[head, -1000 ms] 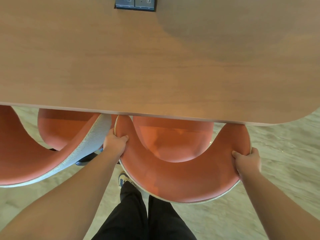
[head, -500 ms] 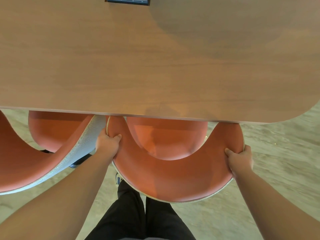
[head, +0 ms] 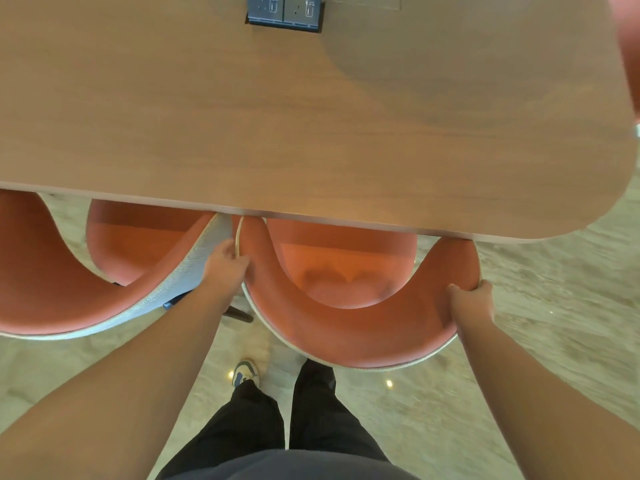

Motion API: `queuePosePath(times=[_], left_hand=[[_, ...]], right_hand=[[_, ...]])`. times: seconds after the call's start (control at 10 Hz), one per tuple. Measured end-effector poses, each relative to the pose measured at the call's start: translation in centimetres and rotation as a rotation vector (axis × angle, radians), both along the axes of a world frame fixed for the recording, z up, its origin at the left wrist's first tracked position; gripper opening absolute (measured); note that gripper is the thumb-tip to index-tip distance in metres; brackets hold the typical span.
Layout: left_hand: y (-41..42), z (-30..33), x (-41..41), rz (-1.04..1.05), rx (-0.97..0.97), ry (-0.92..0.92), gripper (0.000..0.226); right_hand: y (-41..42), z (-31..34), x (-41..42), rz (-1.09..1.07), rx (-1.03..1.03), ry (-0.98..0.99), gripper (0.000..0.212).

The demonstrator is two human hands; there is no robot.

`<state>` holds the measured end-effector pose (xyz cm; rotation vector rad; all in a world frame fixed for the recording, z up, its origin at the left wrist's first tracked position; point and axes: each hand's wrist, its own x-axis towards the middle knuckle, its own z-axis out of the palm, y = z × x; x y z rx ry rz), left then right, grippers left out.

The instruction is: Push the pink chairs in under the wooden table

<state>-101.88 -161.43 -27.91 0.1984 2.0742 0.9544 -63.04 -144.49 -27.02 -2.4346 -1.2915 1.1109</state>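
- My left hand [head: 225, 268] gripped the left end of the curved backrest of the pink chair in front of me [head: 349, 327], fingers curled over its rim and thumb on the inner face.
- My right hand [head: 471, 306] gripped the right end of the same backrest, thumb pressed on the pink inner padding and fingers wrapped round the outer edge.
- The chair sat directly between my two hands, its back bowed toward my legs [head: 277, 417] and its open side facing the wooden table [head: 311, 116].
- The front of its seat was tucked under the table's near edge; the rear of the seat and the whole backrest were out from under the top.
- The two tips of the backrest reached up to the table edge; I could not tell whether they touched it.
- The chair was upholstered in salmon pink, with a rounded seat cushion and a pale grey woven shell showing as a thin line along the outside of the back.
- A second pink chair [head: 86, 282] stood just beside it on my left, with the same grey shell, its seat also partly under the table; its back ran close by my left hand.
- A dark socket panel [head: 284, 12] was set into the tabletop at the far side.
- Below, one shoe [head: 245, 372] showed on the pale marbled floor [head: 519, 341].
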Motion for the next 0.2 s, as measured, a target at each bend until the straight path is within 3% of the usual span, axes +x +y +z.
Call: queuePosePath(times=[0.1, 0.2], left_hand=[[-3.1, 3.1, -0.7, 0.04, 0.042, -0.104, 0.024], [-6.5, 4.8, -1.8, 0.004, 0.105, -0.152, 0.026]], right_hand=[[-3.2, 2.4, -1.1, 0.015, 0.042, -0.007, 0.063], [-7.2, 4.1, -3.0, -0.022, 0.15, 0.085, 0.057]])
